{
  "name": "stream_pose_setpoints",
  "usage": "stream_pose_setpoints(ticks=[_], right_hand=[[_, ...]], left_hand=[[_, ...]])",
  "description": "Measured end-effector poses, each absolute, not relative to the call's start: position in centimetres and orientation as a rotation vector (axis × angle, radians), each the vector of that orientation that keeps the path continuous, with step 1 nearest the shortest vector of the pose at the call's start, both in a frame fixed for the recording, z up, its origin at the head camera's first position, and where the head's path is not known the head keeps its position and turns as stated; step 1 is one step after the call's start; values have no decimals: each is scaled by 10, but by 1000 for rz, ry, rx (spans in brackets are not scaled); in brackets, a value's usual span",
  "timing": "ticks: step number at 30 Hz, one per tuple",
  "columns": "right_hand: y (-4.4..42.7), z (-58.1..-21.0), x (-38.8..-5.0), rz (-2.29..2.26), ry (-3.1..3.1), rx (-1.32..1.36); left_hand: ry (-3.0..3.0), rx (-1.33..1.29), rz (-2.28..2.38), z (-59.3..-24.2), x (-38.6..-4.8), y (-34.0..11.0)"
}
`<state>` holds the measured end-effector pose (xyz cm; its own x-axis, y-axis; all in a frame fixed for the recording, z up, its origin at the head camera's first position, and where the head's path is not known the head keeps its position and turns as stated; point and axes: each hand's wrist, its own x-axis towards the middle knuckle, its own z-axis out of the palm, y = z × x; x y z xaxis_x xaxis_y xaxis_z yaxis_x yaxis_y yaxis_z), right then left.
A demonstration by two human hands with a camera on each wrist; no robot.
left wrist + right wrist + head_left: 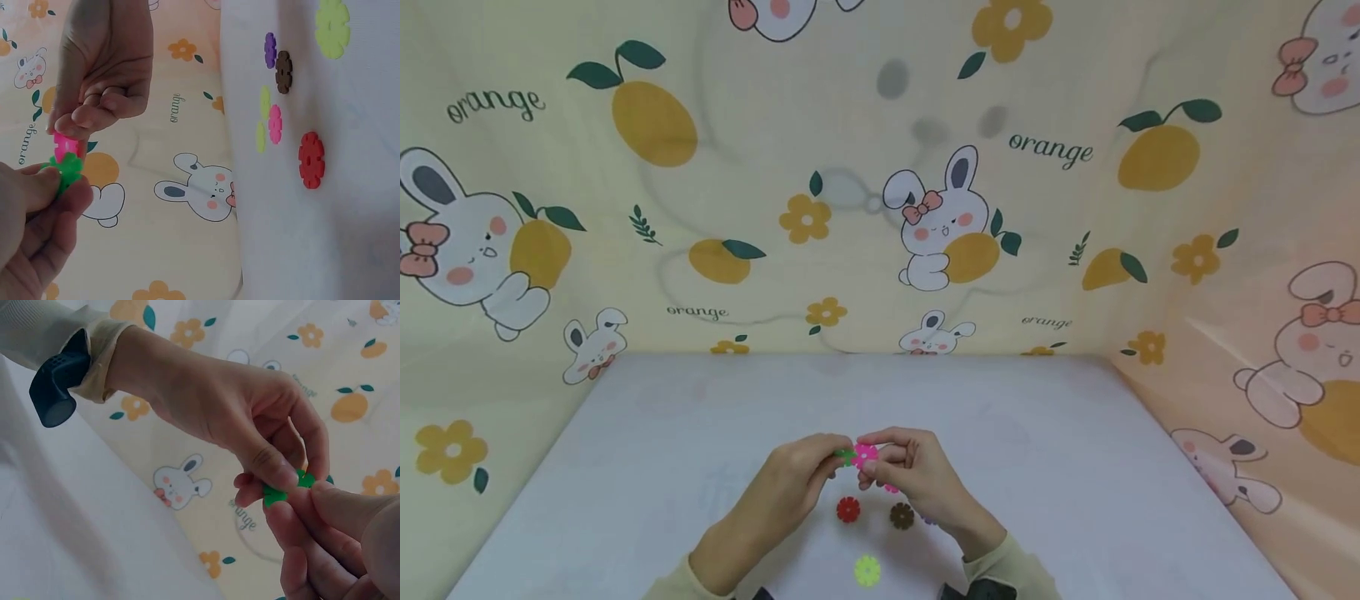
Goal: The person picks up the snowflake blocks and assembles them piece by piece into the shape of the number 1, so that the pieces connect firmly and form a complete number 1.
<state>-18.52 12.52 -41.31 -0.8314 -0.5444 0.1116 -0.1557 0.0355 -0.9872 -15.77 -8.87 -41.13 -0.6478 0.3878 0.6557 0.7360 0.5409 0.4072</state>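
Observation:
My left hand [790, 477] pinches a green notched flower disc [67, 166] between thumb and fingers. Facing it, my right hand [925, 473] pinches a bright pink flower disc [865, 455] of the same kind. Edge to edge, the two discs meet above the table; whether their slots are interlocked I cannot tell. In the right wrist view, fingers cover much of the green disc [275, 496], and the pink one is hidden. Below the hands lie a red disc [848, 509] and a brown disc [902, 516].
On the white table [662, 467] lie more flower discs: a yellow-green one [867, 571] nearest me, a purple one [270, 50], a second pink one [275, 124] and two yellow-green ones beside it. A patterned cloth [865, 275] rises behind the table.

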Motion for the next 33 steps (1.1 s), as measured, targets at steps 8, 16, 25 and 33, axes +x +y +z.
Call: stream_pose_setpoints(ticks=[8,16,25,33], right_hand=[[130,-411,-188,-1784,2058,-792],[135,-410,-189,-1783,2033,-817],[132,-413,-189,-1815,1991,-774],[130,-415,-187,-1845,1987,-760]], left_hand=[[-2309,-833,-892,-410,-158,-87],[-2469,-751,-945,-410,-158,-88],[-2537,-733,-911,-413,-156,-85],[-2523,-765,-916,-413,-155,-84]])
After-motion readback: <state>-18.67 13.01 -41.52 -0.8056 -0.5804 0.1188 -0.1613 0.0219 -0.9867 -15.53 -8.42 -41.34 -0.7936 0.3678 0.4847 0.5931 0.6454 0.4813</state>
